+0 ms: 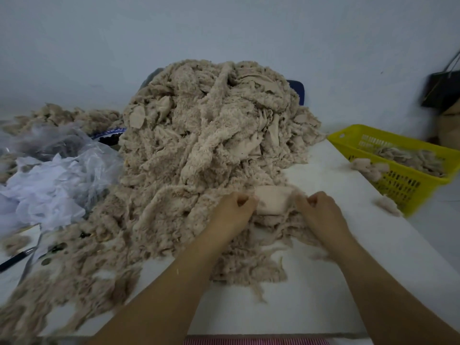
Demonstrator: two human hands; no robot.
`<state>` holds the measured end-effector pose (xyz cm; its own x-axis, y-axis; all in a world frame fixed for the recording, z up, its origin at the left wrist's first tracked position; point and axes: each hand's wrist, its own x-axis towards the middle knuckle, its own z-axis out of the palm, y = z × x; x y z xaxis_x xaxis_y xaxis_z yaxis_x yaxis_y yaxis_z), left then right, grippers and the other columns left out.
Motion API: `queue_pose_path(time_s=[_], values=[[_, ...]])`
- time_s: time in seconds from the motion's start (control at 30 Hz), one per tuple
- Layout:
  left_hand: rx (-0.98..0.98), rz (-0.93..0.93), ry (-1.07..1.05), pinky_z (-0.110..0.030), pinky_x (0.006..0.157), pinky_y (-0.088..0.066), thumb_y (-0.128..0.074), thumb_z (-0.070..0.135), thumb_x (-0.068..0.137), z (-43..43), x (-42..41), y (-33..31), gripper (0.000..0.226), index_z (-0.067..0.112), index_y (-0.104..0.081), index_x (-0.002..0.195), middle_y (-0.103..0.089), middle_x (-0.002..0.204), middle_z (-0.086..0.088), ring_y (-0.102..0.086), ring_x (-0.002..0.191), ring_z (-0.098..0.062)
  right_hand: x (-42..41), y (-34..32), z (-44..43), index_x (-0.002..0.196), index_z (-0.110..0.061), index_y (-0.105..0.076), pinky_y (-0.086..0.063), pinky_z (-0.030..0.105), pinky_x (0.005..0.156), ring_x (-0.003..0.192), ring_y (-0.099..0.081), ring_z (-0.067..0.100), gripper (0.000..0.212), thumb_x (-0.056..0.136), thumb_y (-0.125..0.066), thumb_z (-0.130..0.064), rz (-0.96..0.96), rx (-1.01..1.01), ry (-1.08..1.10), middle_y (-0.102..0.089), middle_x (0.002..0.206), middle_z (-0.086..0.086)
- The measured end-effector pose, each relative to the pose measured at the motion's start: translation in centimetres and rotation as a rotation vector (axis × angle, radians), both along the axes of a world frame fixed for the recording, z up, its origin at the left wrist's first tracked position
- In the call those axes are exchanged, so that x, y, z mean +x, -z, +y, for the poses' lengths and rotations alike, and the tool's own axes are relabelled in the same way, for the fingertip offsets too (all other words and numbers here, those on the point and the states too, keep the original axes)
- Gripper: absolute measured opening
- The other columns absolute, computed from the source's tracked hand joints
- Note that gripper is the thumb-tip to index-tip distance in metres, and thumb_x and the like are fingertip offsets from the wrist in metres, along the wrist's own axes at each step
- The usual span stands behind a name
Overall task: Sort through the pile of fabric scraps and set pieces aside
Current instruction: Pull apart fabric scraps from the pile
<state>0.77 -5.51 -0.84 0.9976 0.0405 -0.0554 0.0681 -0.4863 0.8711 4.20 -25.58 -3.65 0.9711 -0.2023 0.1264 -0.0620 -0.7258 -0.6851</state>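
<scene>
Hands [232,210] [321,211] pinching smooth scrap [271,200], fleecy pile [211,135] (beige)

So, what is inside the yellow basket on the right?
The yellow basket holds beige fabric scraps. Its floor under them is covered, so anything below cannot be seen.

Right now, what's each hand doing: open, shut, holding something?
Left hand: fingers curled, gripping the left edge of a pale fabric scrap.
Right hand: fingers curled, gripping the same scrap's right edge.
</scene>
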Motion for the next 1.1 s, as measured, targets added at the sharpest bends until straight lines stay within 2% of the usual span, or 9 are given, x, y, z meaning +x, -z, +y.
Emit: queue_pose_path(time_s=[0.1, 0.23, 0.37, 0.5, 0.63, 0.8, 0.9, 1.0, 1.1], values=[[0.044, 0.009, 0.046, -0.030, 0.078, -0.050, -0.059, 0.049, 0.095, -0.7, 0.3, 0.2, 0.027, 0.022, -0.064, 0.099, -0.068, 0.103, 0.000, -0.065, 0.094, -0.020, -0.5, -0.3, 1.6, 0.070, -0.013, -0.038, -0.027, 0.029, 0.053, 0.064, -0.043, 0.020, 0.039, 0.100, -0.052, -0.033, -0.115, -0.013, -0.184, -0.041, 0.067, 0.004], [-0.370, 0.017, -0.049, -0.021, 0.063, -0.051, -0.060, 0.033, 0.098, -1.0, 0.5, -0.4, 0.023, 0.018, -0.068, 0.083, -0.071, 0.086, 0.003, -0.064, 0.081, -0.013, -1.4, -2.3, 4.2, 0.074, -0.016, -0.041, -0.031, 0.018, 0.050, 0.055, -0.039, 0.005, 0.033, 0.100, -0.054, -0.032, -0.236, 0.273, -0.347, -0.041, 0.062, -0.009], [-0.940, -0.001, -0.137, -0.022, 0.064, -0.054, -0.052, 0.024, 0.103, 0.8, 1.0, -1.7, 0.020, 0.015, -0.063, 0.089, -0.073, 0.078, 0.006, -0.067, 0.074, -0.008, -0.6, -3.4, 3.7, 0.083, -0.014, -0.048, -0.046, 0.033, 0.077, 0.085, -0.054, 0.021, 0.032, 0.102, -0.050, -0.040, -0.013, 0.917, -0.200, -0.054, 0.092, 0.009], [-1.175, -0.013, -0.144, -0.027, 0.069, -0.055, -0.046, 0.022, 0.106, 1.1, 1.2, -2.2, 0.021, 0.011, -0.056, 0.091, -0.067, 0.083, -0.002, -0.062, 0.078, -0.015, -0.6, -3.8, 4.6, 0.095, -0.012, -0.051, -0.057, 0.027, 0.065, 0.071, -0.063, 0.015, 0.023, 0.104, -0.046, -0.034, 0.055, 1.295, -0.242, -0.055, 0.085, 0.011], [-1.321, 0.043, -0.084, -0.035, 0.082, -0.055, -0.043, 0.020, 0.105, 2.2, 0.8, -2.2, 0.030, -0.002, -0.064, 0.107, -0.069, 0.103, -0.014, -0.067, 0.093, -0.023, -1.0, -4.3, 4.7, 0.090, -0.011, -0.054, -0.055, 0.024, 0.065, 0.069, -0.066, 0.011, 0.022, 0.102, -0.052, -0.030, -0.024, 1.144, -0.385, -0.064, 0.081, 0.002], [-1.220, 0.287, 0.163, -0.029, 0.080, -0.048, -0.044, 0.068, 0.094, 2.2, -0.3, -1.5, 0.076, 0.000, -0.064, 0.122, -0.067, 0.113, -0.015, -0.061, 0.098, -0.023, -2.5, -4.2, 5.6, 0.085, -0.023, -0.054, -0.047, 0.022, 0.059, 0.065, -0.059, 0.009, 0.016, 0.099, -0.057, -0.032, -0.035, 0.797, -0.580, -0.061, 0.068, -0.008], [-0.992, 0.274, 0.195, -0.021, 0.056, -0.051, -0.053, 0.045, 0.099, 1.1, -0.6, -1.5, 0.037, 0.013, -0.073, 0.096, -0.070, 0.080, -0.002, -0.066, 0.067, -0.011, -3.2, -4.2, 6.3, 0.079, -0.030, -0.051, -0.038, 0.026, 0.057, 0.057, -0.045, 0.007, 0.023, 0.099, -0.055, -0.040, -0.036, 0.679, -0.585, -0.049, 0.060, -0.014], [-1.045, 0.187, 0.015, -0.026, 0.059, -0.056, -0.055, 0.029, 0.101, 0.5, 0.0, -1.7, 0.028, 0.015, -0.076, 0.088, -0.074, 0.082, -0.005, -0.072, 0.071, -0.015, -3.9, -4.0, 6.8, 0.078, -0.019, -0.043, -0.040, 0.035, 0.058, 0.057, -0.043, 0.015, 0.038, 0.098, -0.048, -0.051, -0.035, 0.555, -0.535, -0.044, 0.062, -0.003], [-1.178, 0.112, -0.238, -0.018, 0.037, -0.041, -0.051, 0.026, 0.104, 2.0, 1.1, -2.2, 0.022, 0.017, -0.069, 0.094, -0.064, 0.060, 0.000, -0.054, 0.042, -0.008, -4.8, -3.8, 6.8, 0.087, -0.009, -0.044, -0.054, 0.047, 0.076, 0.070, -0.049, 0.037, 0.046, 0.099, -0.044, -0.054, -0.026, 0.585, -0.542, -0.047, 0.077, 0.017]])
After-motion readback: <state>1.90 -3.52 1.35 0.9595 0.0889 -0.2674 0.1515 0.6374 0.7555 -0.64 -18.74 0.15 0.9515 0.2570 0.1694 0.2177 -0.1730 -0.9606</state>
